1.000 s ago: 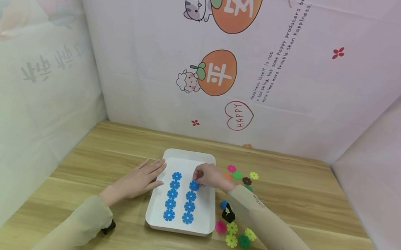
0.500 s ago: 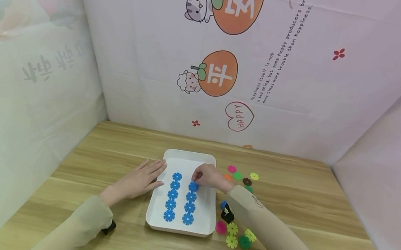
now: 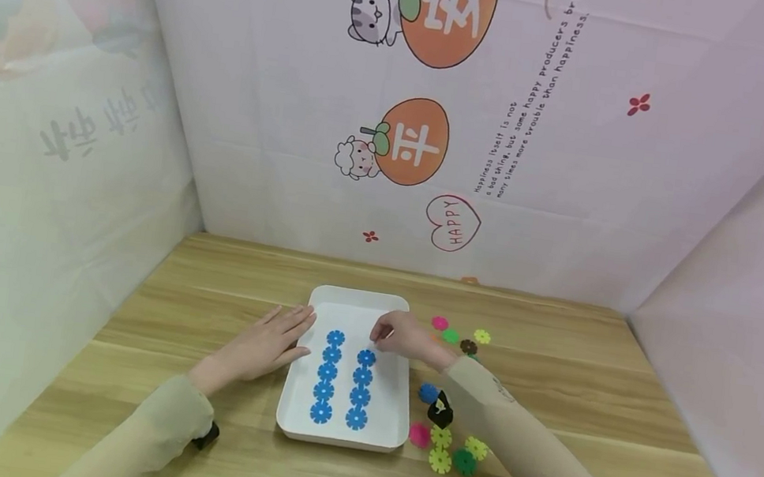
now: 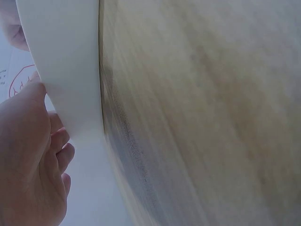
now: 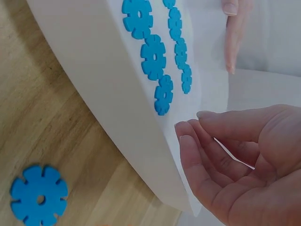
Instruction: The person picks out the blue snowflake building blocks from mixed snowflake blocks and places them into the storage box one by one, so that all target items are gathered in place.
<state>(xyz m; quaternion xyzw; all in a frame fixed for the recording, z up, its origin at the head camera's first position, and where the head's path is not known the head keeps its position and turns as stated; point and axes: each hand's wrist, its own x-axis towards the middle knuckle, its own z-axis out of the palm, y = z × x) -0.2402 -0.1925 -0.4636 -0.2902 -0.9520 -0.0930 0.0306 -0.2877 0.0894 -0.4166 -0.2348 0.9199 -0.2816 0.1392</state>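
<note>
A white tray point(image 3: 339, 435) holds two columns of blue snowflake discs, the left column point(image 3: 327, 372) and the right column point(image 3: 359, 396). My right hand point(image 3: 406, 337) is over the tray, just beyond the top disc point(image 3: 366, 357) of the right column. In the right wrist view, the fingers point(image 5: 195, 165) of that hand are loosely bent, with nothing between thumb and fingertips. My left hand point(image 3: 265, 343) rests on the tray's left rim with its fingers straight; the left wrist view shows it against the tray wall point(image 4: 66, 61).
Right of the tray on the wooden table point(image 3: 555, 347) lie loose discs: a blue one point(image 3: 428, 393), pink point(image 3: 419, 435), yellow point(image 3: 440, 460), dark green point(image 3: 465, 462) and brown point(image 3: 468, 347) ones, among others. Printed fabric walls point(image 3: 280, 138) enclose the table.
My right hand has let go of the top blue disc in the right column and drawn slightly away from it. The left hand stays on the rim.
</note>
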